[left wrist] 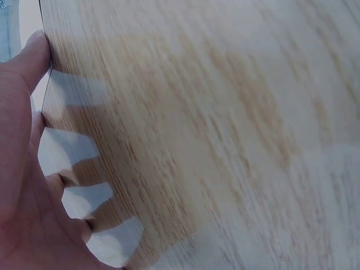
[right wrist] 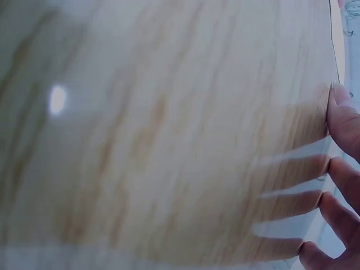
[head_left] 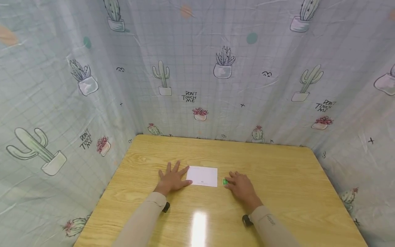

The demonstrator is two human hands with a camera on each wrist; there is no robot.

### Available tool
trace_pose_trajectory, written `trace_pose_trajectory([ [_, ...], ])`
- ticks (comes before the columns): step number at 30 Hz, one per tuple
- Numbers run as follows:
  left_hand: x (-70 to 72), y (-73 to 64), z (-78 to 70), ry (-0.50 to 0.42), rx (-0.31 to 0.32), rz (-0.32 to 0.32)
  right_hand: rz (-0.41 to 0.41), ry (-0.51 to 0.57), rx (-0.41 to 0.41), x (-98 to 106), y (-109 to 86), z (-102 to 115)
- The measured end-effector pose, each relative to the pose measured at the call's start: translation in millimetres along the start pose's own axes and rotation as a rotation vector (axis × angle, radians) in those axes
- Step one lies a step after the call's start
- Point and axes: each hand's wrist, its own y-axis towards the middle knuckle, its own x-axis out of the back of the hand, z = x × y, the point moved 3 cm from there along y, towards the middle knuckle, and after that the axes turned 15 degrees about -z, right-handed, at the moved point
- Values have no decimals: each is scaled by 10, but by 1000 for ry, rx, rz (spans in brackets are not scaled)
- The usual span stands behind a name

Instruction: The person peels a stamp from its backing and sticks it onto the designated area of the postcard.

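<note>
A white rectangular piece of paper [head_left: 202,175] with faint small print near its lower edge lies flat on the wooden table [head_left: 284,178]. My left hand [head_left: 173,180] rests at its left side, fingers spread, with the thumb and index fingertip on the paper's left edge. To the right of the paper, a small green square [head_left: 225,181] with a pale border lies on the table. My right hand [head_left: 242,187] touches this square with its fingertips and partly covers its right side. The right wrist view shows that hand's thumb [right wrist: 342,115] and fingers apart, tips down at the tabletop.
A pale curtain [head_left: 213,89] printed with cacti hangs behind the table and along both sides. Dark wrist devices show below both sleeves, the left one [head_left: 166,207] and the right one [head_left: 247,220]. Bright light reflects off the table's front.
</note>
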Motion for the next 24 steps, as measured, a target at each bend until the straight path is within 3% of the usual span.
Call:
trace_pose_trajectory([
  [15, 46, -27, -4, -11, 0, -14, -10, -71, 82, 5, 49, 49],
  [24, -19, -12, 10, -14, -6, -15, -31, -77, 122, 23, 84, 6],
])
